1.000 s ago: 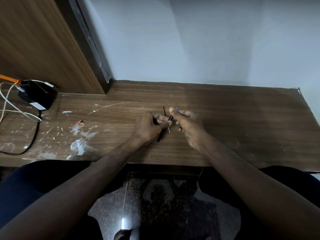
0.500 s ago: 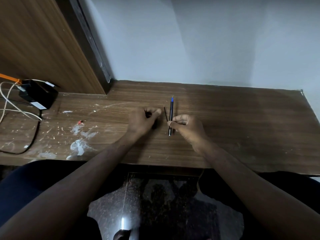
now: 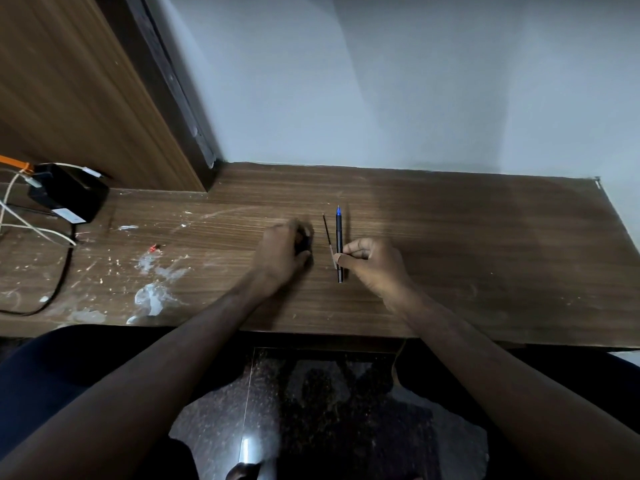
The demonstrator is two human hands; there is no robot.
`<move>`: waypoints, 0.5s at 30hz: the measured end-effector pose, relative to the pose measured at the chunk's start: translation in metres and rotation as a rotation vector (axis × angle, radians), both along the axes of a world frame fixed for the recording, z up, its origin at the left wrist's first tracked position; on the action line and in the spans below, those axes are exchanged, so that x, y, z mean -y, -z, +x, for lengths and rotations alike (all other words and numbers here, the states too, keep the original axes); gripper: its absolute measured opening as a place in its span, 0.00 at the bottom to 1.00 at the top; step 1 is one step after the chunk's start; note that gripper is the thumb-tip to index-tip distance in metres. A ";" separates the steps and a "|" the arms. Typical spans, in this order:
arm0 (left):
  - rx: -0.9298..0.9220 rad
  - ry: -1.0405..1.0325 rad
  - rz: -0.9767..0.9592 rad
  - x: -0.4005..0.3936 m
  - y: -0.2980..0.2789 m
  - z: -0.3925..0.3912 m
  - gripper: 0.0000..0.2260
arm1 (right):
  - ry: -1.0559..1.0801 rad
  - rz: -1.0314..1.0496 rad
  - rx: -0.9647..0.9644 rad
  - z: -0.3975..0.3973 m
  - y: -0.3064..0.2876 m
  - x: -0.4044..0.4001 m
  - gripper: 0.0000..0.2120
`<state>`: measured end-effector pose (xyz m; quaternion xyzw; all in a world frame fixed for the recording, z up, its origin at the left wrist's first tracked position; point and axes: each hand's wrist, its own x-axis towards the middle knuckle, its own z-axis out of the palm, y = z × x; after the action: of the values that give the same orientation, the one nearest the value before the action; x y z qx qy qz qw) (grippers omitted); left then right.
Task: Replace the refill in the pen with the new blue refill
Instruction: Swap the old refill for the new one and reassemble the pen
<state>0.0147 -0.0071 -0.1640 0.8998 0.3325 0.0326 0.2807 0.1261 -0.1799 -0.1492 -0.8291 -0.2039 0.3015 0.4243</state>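
Nearest of all, dark speckled floor (image 3: 346, 410) between two dark-clothed knees, with both bare forearms reaching up and away over the near edge of the bench (image 3: 485, 271).

Further in, on the right, right hand (image 3: 372, 263) curled into a loose fist low on the wood, thumb and forefinger pressed together on the lower part of the pen (image 3: 339, 244). Pen lay straight, pointing away from the body, black barrel with a blue tip at its far end, near end sticking out just below the fingers (image 3: 346, 256). Just left of the pen, almost parallel and slightly apart from it, lay a thin dark refill (image 3: 327, 235) flat on the bench, its pale near end close to the right thumb (touching or not, could not tell).

Left of the refill, left hand (image 3: 282, 252), blurred, fingers curled shut around something small and black (image 3: 304, 242); too smeared to name.

Well to the left, white paint splashes (image 3: 152, 292) across the wood, and a tiny red speck (image 3: 154, 248) beyond them. At the far left edge, a black adapter box (image 3: 67, 194) with white cables (image 3: 20, 223) and a black lead (image 3: 59, 282) looping toward the near side.

Farthest back, a wood-grain panel (image 3: 69, 98) standing upper left with a dark strip along its edge, and a plain pale wall (image 3: 415, 81) behind the bench.
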 end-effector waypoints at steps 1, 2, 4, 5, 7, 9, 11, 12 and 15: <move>0.044 -0.036 -0.048 -0.002 -0.003 0.000 0.19 | -0.004 -0.001 0.013 0.000 0.000 -0.001 0.10; 0.098 -0.092 -0.112 -0.005 -0.007 0.001 0.17 | -0.015 -0.003 0.030 -0.001 0.000 -0.002 0.11; 0.260 -0.257 -0.330 -0.012 -0.016 0.003 0.14 | -0.063 -0.013 0.080 -0.004 0.000 -0.003 0.11; 0.364 -0.344 -0.470 -0.015 -0.020 0.005 0.12 | -0.095 -0.012 0.104 -0.006 -0.001 -0.004 0.10; 0.535 -0.469 -0.676 -0.019 -0.027 0.005 0.09 | -0.154 -0.010 0.145 -0.009 -0.003 -0.004 0.10; 0.615 -0.507 -0.742 -0.020 -0.031 0.005 0.09 | -0.195 -0.008 0.175 -0.013 -0.005 -0.005 0.10; 0.636 -0.502 -0.744 -0.021 -0.035 0.004 0.10 | -0.217 0.001 0.187 -0.015 -0.008 -0.006 0.09; 0.639 -0.503 -0.743 -0.020 -0.037 0.004 0.10 | -0.224 0.006 0.191 -0.016 -0.009 -0.006 0.09; 0.632 -0.507 -0.720 -0.020 -0.039 0.003 0.09 | -0.243 0.020 0.206 -0.017 -0.014 -0.007 0.09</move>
<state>0.0180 0.0126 -0.1252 0.5846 0.4288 0.2526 0.6407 0.1089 -0.1732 -0.1356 -0.8206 -0.3482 0.2622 0.3696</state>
